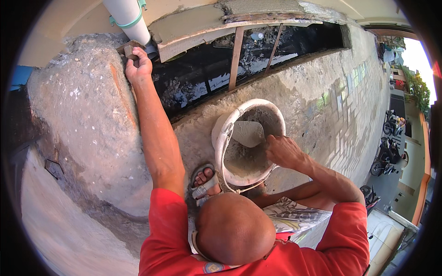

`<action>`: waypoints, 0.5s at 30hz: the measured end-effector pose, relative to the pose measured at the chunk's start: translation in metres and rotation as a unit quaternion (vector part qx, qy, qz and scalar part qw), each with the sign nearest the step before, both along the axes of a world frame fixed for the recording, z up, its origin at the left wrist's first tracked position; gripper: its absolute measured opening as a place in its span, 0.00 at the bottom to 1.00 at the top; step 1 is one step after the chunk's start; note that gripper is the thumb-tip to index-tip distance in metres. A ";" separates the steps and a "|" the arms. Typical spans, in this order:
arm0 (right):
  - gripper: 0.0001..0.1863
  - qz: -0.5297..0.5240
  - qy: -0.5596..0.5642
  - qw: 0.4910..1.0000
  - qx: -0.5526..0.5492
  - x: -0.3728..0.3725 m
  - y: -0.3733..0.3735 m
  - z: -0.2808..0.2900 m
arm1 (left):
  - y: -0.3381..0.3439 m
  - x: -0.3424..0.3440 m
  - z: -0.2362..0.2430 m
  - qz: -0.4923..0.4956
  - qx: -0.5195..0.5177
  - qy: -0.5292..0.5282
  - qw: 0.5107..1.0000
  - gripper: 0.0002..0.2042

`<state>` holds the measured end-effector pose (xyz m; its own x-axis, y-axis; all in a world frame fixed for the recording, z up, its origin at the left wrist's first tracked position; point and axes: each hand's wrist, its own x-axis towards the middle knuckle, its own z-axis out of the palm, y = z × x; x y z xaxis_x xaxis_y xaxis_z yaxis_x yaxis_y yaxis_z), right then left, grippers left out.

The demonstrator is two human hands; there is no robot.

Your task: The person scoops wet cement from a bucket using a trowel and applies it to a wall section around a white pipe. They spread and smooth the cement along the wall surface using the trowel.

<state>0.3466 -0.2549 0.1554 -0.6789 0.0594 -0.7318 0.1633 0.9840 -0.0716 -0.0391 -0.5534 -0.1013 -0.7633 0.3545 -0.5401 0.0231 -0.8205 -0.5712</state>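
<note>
The 1 head view, a wide fisheye, looks steeply down from above and behind the person's head point(235, 230), which sits close at the lower edge. It faces over the bucket point(218, 135), near its centre, and across the trench's point(297, 39) near edge. Beyond the concrete ground's point(294, 110) right edge, distant motorcycles point(386, 154) appear small. Black fills all 4 corners.

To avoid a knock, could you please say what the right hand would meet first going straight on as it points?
Past the grey blade it seems to hold, the right hand would likely first meet the left side of the bucket; depth is unclear.
</note>
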 end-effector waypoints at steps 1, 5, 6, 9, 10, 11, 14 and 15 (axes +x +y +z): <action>0.13 -0.033 0.000 0.999 0.004 -0.011 -0.006 0.021 | -0.008 0.001 0.001 0.003 -0.009 0.009 1.000 0.21; 0.12 -0.023 0.034 0.998 0.056 -0.024 -0.003 0.082 | -0.018 0.003 0.011 -0.004 -0.013 0.025 1.000 0.19; 0.12 -0.024 0.028 0.997 0.068 -0.024 -0.002 0.084 | -0.014 0.004 0.013 -0.008 -0.004 0.024 1.000 0.18; 0.11 -0.013 -0.003 0.997 0.070 -0.037 -0.007 0.057 | -0.013 0.002 0.010 -0.002 -0.006 0.022 1.000 0.19; 0.11 -0.015 -0.018 0.998 0.058 -0.032 -0.012 0.042 | -0.010 0.002 0.009 0.000 -0.001 0.018 1.000 0.19; 0.12 -0.018 -0.032 0.998 0.046 -0.027 -0.016 0.027 | -0.004 0.003 0.009 -0.004 0.000 0.017 1.000 0.19; 0.13 -0.035 -0.048 0.998 0.012 -0.019 -0.031 0.024 | -0.009 -0.001 0.008 -0.004 -0.004 0.012 1.000 0.20; 0.13 -0.047 -0.051 0.998 0.005 -0.017 -0.034 0.027 | -0.008 -0.001 0.008 -0.008 -0.003 0.009 1.000 0.20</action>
<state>0.3298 -0.2889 0.1820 -0.5916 0.1258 -0.7963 0.2599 0.9648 -0.0407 -0.0404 -0.5613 -0.0930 -0.7673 0.3640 -0.5280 -0.0004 -0.8235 -0.5673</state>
